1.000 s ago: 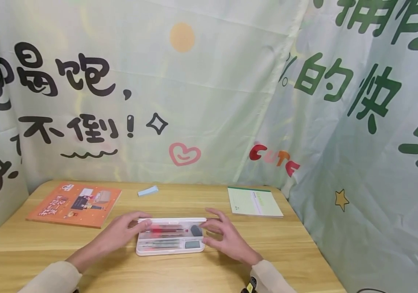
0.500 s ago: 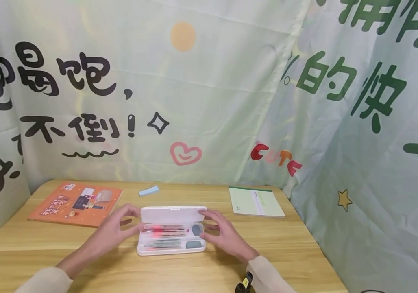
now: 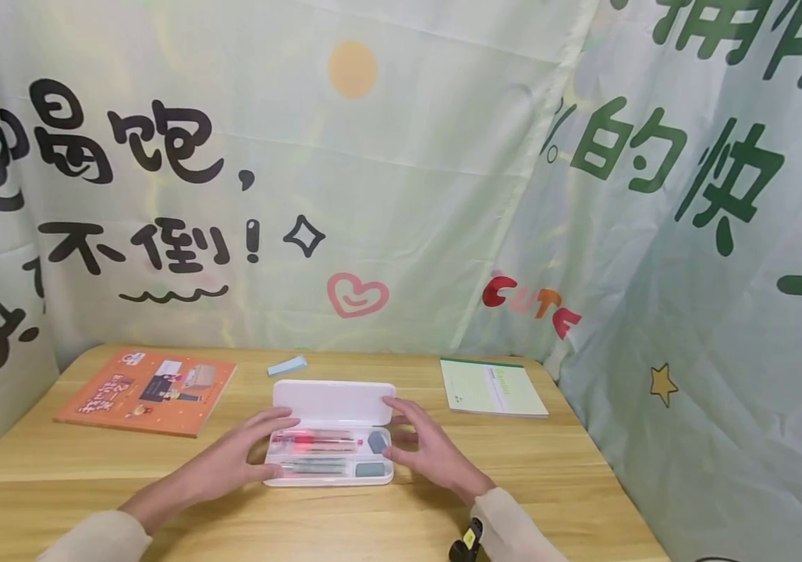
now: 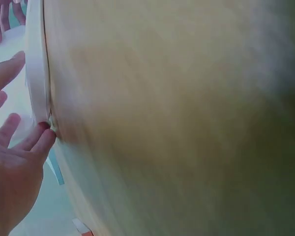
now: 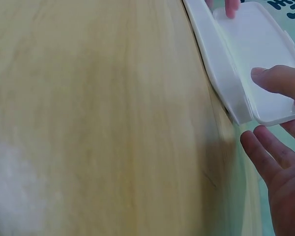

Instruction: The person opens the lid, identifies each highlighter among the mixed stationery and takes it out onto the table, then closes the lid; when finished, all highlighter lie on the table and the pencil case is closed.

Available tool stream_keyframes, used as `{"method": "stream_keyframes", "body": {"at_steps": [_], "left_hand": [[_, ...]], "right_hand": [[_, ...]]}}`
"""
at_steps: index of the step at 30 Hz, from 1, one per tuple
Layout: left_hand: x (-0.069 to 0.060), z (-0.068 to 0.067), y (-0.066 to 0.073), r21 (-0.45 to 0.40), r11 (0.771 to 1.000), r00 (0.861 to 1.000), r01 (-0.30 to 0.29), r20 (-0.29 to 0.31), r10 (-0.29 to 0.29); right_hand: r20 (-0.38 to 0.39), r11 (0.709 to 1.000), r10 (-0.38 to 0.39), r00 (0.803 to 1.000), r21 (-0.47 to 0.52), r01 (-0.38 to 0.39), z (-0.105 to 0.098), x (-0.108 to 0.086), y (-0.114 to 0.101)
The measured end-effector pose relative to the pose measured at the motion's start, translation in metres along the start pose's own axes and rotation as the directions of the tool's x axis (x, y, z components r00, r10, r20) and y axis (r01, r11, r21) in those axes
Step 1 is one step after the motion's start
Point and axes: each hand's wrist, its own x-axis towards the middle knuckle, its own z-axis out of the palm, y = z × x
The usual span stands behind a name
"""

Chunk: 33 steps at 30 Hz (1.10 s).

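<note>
Open pencil case (image 3: 327,481) lies at lower centre of the frame, between both hands. Left hand (image 3: 232,457): fingers released, tips touching its left end. Right hand (image 3: 432,449): fingers loosely extended, unclenched, at its right end.

Pale green printed cloth (image 3: 429,211) — wooden tabletop (image 3: 345,523)

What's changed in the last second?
The lid has swung farther back, showing its inner face. The left hand moved from the lid's edge to the left end of the case. The right hand stays at the right end; orange book and green notebook haven't moved.
</note>
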Motion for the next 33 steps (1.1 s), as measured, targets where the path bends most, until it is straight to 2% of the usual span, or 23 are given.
{"method": "stream_keyframes", "body": {"at_steps": [4, 7, 10, 13, 16, 20, 23, 28, 33], "left_hand": [[0.002, 0.0, 0.001, -0.02, 0.999, 0.998, 0.029, 0.047, -0.028], [0.003, -0.001, 0.001, -0.042, 0.998, 0.997, 0.047, 0.065, -0.044], [0.005, -0.003, 0.001, -0.055, 0.997, 0.995, 0.051, 0.085, -0.046], [0.007, -0.004, -0.001, -0.054, 0.997, 0.993, 0.06, 0.103, -0.054], [0.008, -0.005, -0.002, -0.054, 0.996, 0.991, 0.067, 0.12, -0.06], [0.01, -0.005, -0.002, -0.056, 0.996, 0.989, 0.073, 0.131, -0.065], [0.01, -0.005, -0.001, -0.046, 0.997, 0.989, 0.063, 0.137, -0.056], [0.01, -0.005, -0.001, -0.004, 0.999, 0.991, 0.036, 0.13, -0.035], [0.007, -0.006, -0.007, 0.085, 0.996, 0.995, 0.013, 0.102, -0.022]], "right_hand": [[-0.03, 1.0, -0.006, 1.0, -0.015, 0.005, 0.003, 0.001, 0.002], [-0.112, 1.0, -0.011, 0.994, -0.019, 0.009, 0.004, 0.002, 0.002], [-0.202, 1.0, -0.027, 0.979, -0.02, 0.024, 0.005, 0.005, -0.002], [-0.23, 0.998, -0.059, 0.971, -0.04, 0.051, 0.005, 0.008, -0.007], [-0.178, 0.995, -0.087, 0.98, -0.064, 0.077, 0.009, 0.01, -0.014], [-0.031, 0.989, -0.088, 0.996, -0.118, 0.084, 0.017, 0.012, -0.02], [0.051, 0.98, -0.088, 0.995, -0.173, 0.095, 0.021, 0.014, -0.021], [0.103, 0.972, -0.09, 0.991, -0.206, 0.11, 0.024, 0.016, -0.023], [0.128, 0.966, -0.073, 0.989, -0.239, 0.102, 0.026, 0.02, -0.025]]}}
